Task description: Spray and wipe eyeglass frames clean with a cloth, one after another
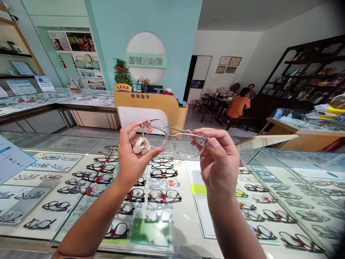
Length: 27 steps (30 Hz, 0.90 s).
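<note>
A pair of clear-framed eyeglasses (pixel 170 137) is raised above the glass display counter, its lenses level with my fingers. My left hand (pixel 132 151) grips the frame's left end and also keeps a crumpled off-white cloth (pixel 141 145) tucked against the palm. At the other end, my right hand (pixel 219 158) pinches the corner by the hinge between thumb and fingers. Red lettering shows on the right-hand lens. Under the hands, rows of eyeglasses (pixel 164 196), many dark-framed, lie inside the display case (pixel 185 216).
A wooden service desk (pixel 151 104) with a potted plant (pixel 122 73) stands ahead. Another display case (pixel 309 172) adjoins on the right. A white printed sheet (pixel 13 158) is at the left edge. Two people sit at a dark table (pixel 218 100) in the back right.
</note>
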Tool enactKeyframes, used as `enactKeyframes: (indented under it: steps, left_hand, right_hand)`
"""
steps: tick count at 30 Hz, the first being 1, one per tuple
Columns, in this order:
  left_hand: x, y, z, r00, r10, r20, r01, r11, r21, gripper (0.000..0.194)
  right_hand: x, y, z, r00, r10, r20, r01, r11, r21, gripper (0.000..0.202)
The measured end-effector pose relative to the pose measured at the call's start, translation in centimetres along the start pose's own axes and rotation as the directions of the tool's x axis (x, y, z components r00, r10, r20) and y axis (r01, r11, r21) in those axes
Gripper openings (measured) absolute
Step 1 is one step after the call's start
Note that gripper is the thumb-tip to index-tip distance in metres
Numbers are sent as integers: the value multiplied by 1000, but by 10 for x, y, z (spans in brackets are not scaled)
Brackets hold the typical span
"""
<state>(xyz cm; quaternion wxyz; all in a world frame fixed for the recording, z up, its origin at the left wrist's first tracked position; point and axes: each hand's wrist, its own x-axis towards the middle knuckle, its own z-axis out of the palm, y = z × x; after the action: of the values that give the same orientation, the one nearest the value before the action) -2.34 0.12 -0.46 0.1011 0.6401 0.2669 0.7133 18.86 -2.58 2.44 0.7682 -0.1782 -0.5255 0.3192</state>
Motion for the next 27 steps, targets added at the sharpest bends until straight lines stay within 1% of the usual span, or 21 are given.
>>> enactKeyframes:
  steps: [3,7,12,17,20,24,27]
  left_hand:
    - [0,0,0,1000,21,8,-21,1000,13,84]
    - [-1,-1,0,1000,19,0,-19,999,49,88]
    - [0,0,-1,1000,12,-2,-12,999,53,93]
    - [2,6,0,999,-29,-16,29,1000,-4,85]
    - [3,9,-1,998,-63,-15,62,996,-57,84]
    - [4,10,-2,995,-98,21,100,985,-138,82]
    - [5,8,-3,995,-83,59,93,974,-205,81]
  right_hand:
    - [1,1,0,1000,20,4,-20,1000,22,5]
    - [0,1,0,999,36,17,-37,998,42,3]
    - [0,4,1,999,36,25,-37,999,21,4]
    - [1,6,0,1000,26,-12,-27,998,-52,6]
    - [2,8,-2,1000,26,-11,-27,996,-89,8]
    - [1,10,-4,997,68,23,-66,995,-78,10]
    - [1,10,-5,996,89,31,-87,993,-75,11]
